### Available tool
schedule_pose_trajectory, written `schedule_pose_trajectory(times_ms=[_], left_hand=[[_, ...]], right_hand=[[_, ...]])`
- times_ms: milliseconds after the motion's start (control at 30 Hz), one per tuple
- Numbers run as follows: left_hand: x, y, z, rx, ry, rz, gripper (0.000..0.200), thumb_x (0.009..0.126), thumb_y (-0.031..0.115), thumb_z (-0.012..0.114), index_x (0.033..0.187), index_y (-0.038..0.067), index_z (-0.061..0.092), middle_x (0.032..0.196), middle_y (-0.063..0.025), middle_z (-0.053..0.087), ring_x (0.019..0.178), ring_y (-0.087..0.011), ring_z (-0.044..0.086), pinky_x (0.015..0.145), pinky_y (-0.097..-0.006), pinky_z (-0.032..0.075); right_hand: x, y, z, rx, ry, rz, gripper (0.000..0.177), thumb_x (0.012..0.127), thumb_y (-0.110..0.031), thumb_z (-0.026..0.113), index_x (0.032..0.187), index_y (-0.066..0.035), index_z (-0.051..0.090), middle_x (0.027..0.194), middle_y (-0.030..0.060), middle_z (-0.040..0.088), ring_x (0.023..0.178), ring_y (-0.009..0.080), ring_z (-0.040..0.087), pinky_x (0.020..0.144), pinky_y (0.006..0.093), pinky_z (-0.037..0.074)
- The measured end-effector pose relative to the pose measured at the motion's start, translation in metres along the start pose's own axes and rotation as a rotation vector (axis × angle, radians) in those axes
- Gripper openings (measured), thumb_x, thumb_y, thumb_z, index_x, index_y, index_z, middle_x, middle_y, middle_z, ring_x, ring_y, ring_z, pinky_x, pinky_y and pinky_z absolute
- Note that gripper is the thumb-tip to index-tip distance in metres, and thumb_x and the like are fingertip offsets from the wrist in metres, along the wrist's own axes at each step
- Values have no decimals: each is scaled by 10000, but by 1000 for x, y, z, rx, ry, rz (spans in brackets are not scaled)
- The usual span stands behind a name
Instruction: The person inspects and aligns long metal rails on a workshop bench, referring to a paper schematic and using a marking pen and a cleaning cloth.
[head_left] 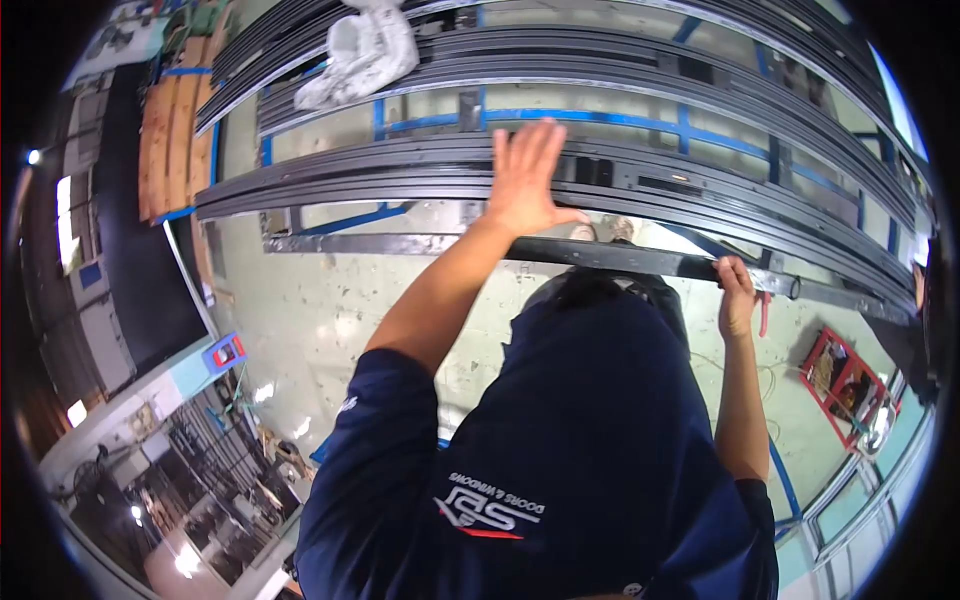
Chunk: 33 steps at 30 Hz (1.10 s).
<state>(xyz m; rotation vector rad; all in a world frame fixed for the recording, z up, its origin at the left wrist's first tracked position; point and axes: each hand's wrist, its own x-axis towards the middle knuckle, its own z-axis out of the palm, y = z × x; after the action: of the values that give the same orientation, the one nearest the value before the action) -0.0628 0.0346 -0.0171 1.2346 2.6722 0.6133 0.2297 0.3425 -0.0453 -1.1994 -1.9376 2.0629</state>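
Long dark grooved metal profiles (pixel 400 165) lie side by side across a blue metal frame (pixel 630 122). My left hand (pixel 525 180) rests on the nearest profiles with its fingers spread and nothing gripped. Closer to my body, my right hand (pixel 736 285) has its fingers bent around the near dark edge bar (pixel 610 255), by its right part. Small dark rectangular cut-outs show in the profiles right of my left hand.
A crumpled white cloth or bag (pixel 365 55) lies on the far profiles. Wooden boards (pixel 175 140) stand at the left. A red crate (pixel 845 385) with items sits on the floor at the right. A cluttered workbench (pixel 130 400) is at the lower left.
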Motion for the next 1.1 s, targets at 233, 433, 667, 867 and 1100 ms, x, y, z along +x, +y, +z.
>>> schedule_pose_trajectory(times_ms=[233, 433, 667, 867, 1100], left_hand=[[-58, -91, -34, 193, 503, -444, 986, 886, 566, 688, 1581, 28, 242, 1584, -235, 312, 1492, -412, 237, 1171, -688, 77], [-69, -140, -25, 212, 612, -790, 863, 963, 620, 535, 1572, 72, 266, 1578, -188, 317, 1496, -379, 222, 1191, -675, 81], [-65, -142, -21, 319, 559, -869, 747, 984, 623, 473, 1561, 171, 334, 1595, -105, 338, 1507, -312, 248, 1210, -641, 85], [-68, -143, -20, 339, 552, -860, 679, 993, 556, 499, 1545, 188, 355, 1584, -85, 356, 1492, -299, 275, 1194, -655, 110], [-69, -146, -18, 306, 587, -812, 716, 944, 561, 574, 1528, 192, 389, 1556, -103, 375, 1478, -310, 282, 1182, -673, 94]], right_hand=[[2, -43, 37, 18, 75, -93, 122, 985, -146, 661, 967, -32, 700, 899, -39, 614, 856, 66, 514, 799, 216, 400], [40, -109, 130, -418, 7, -628, 101, 950, -99, 687, 996, -14, 714, 930, 70, 657, 849, 159, 608, 784, 280, 487], [85, -121, 190, -816, -58, -819, 82, 880, -162, 736, 914, -87, 729, 877, 81, 657, 847, 321, 620, 776, 425, 505], [92, -114, 205, -992, -63, -785, 96, 885, -216, 712, 913, -127, 731, 917, 68, 667, 919, 315, 628, 846, 438, 498], [90, -122, 219, -1380, -89, -1010, 52, 842, -196, 707, 853, -150, 686, 873, 36, 640, 896, 257, 636, 820, 415, 489]])
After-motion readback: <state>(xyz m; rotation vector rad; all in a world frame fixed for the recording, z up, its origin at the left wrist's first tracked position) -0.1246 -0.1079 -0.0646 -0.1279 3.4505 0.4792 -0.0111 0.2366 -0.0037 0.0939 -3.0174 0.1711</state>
